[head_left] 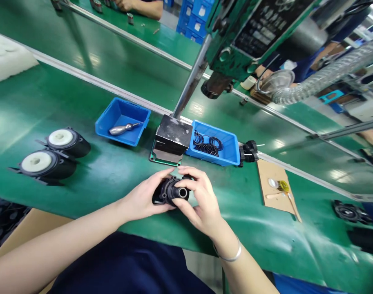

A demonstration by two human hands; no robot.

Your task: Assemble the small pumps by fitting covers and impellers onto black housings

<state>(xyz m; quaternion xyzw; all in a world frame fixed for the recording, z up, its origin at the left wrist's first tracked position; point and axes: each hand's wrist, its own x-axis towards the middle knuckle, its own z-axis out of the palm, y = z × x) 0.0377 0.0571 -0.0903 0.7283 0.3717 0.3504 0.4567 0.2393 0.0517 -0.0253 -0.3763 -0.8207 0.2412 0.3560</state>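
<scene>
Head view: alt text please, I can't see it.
The left hand and right hand hold a black part with a round spout at a green bench. Beyond sit a blue bin with a handled tool, a dark block, and a second blue bin holding black rings; at left, two black housings with white discs.

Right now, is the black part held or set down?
Held: the left hand cups the black part, the right hand curls around its spout. Whether it touches the table, I can't tell.
</scene>
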